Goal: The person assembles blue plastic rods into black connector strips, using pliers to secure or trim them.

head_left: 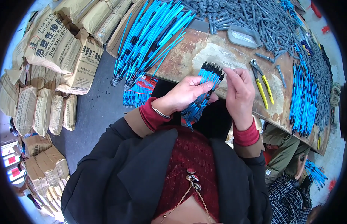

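In the head view, the person's left hand is closed around a bundle of thin blue pieces with black ends, the thumb pressed across its front. The bundle is held upright but slanted, in front of the near edge of a worn wooden worktable, its black ends pointing up and its lower part reaching down below the palm. The right hand is raised just beside it with the fingers bent and the fingertips close to the black ends; whether they pinch one of these cannot be told. To the right of that hand, pliers with yellow handles lie on the tabletop, with a single grey part near them. Farther back sit a shallow translucent tray and a broad heap of grey plastic parts. A loose pile of blue strips covers the table's left end, and a row of similar blue pieces lies along the right side. Stacked paper sacks stand at the far left, and at the lower right a co-worker's olive-green trouser leg shows beside the table.
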Demonstrator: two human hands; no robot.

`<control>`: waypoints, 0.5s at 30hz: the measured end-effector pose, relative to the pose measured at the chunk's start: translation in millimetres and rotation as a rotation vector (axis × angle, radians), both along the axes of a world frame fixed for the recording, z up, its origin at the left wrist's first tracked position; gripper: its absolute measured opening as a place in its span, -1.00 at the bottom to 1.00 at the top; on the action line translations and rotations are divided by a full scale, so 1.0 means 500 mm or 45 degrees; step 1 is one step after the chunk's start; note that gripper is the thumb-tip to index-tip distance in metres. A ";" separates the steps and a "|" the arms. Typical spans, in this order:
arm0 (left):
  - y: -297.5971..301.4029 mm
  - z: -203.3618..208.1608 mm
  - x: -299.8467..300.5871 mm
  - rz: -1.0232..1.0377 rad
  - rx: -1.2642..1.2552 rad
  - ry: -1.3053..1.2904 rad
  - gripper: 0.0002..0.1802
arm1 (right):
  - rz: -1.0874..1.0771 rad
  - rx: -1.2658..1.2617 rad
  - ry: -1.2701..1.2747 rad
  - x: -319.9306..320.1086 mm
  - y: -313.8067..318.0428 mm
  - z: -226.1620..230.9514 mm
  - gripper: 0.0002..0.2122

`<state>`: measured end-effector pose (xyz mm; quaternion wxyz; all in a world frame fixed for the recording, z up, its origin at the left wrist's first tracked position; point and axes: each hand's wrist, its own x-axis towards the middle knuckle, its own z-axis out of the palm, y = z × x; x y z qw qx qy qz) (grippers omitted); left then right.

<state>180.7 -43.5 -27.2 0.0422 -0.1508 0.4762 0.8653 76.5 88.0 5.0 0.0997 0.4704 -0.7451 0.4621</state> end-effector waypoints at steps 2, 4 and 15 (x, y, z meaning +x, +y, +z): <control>-0.002 0.003 -0.001 -0.001 -0.004 -0.003 -0.70 | 0.049 -0.005 0.011 -0.016 0.003 0.003 -0.75; -0.005 0.005 0.002 -0.020 -0.021 -0.008 -0.69 | 0.073 -0.007 0.015 -0.024 0.006 0.008 -0.73; -0.008 0.000 0.008 -0.061 -0.077 0.067 -0.66 | 0.069 0.135 0.168 -0.021 0.003 0.027 -0.78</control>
